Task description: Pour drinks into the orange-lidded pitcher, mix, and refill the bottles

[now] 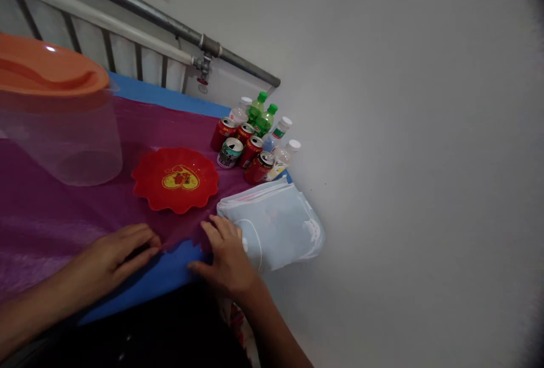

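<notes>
A thin purple plastic tablecloth (170, 124) covers much of a blue table (187, 263). At the cloth's near edge, my left hand (127, 252) has its thumb and fingertips pinched together on the plastic. My right hand (229, 254) rests close by with its fingers apart, touching the cloth's edge and the side of a folded light-blue fabric item (280, 220). Beyond both hands lies a red scalloped plate (144, 181) with a yellow picture in its middle. Nothing is seen on that plate.
Several drink cans (258, 166) and bottles (264, 121) stand grouped at the table's far right, against a grey wall (403, 158). A large clear plastic container (85, 147) with an orange lid (46, 64) stands on the left. A radiator and pipe (148, 8) run behind the table.
</notes>
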`<state>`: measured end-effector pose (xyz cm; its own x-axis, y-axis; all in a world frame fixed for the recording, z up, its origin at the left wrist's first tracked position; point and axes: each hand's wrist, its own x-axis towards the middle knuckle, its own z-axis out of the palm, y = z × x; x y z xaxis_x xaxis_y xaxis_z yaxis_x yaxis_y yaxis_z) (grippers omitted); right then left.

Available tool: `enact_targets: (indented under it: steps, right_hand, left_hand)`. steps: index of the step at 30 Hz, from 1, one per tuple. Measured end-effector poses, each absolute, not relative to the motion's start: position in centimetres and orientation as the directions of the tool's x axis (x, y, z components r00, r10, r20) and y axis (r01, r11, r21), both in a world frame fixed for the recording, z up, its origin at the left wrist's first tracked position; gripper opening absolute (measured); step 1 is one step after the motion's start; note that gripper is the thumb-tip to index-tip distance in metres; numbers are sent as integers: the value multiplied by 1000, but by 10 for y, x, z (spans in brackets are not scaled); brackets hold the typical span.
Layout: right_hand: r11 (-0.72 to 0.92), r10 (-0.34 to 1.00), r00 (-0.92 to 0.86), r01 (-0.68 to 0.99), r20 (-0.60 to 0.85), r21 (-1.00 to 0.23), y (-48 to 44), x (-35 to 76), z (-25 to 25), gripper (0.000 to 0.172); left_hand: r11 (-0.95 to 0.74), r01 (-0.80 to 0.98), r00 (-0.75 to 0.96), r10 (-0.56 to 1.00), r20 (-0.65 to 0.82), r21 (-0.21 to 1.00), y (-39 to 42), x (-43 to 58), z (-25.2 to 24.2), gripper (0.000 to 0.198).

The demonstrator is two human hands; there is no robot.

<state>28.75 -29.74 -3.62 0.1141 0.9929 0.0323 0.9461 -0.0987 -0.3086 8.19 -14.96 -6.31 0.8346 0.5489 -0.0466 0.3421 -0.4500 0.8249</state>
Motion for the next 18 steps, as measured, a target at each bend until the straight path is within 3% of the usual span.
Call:
enact_targets:
  steps: [5,11,18]
  right_hand:
    - [-217,968,234,963,96,-160,-299,306,-46,40]
    - [-323,943,316,945,107,54,-293,326,-40,29]
    - [-371,927,373,926,-24,76,-294,341,-25,20]
  left_hand:
    - [-422,311,852,521,-53,851,-147,83,-62,48]
    - [-431,315,861,505,-63,846,-147,78,-78,41]
    - [-484,283,873,487,-14,828,-149,78,-82,36]
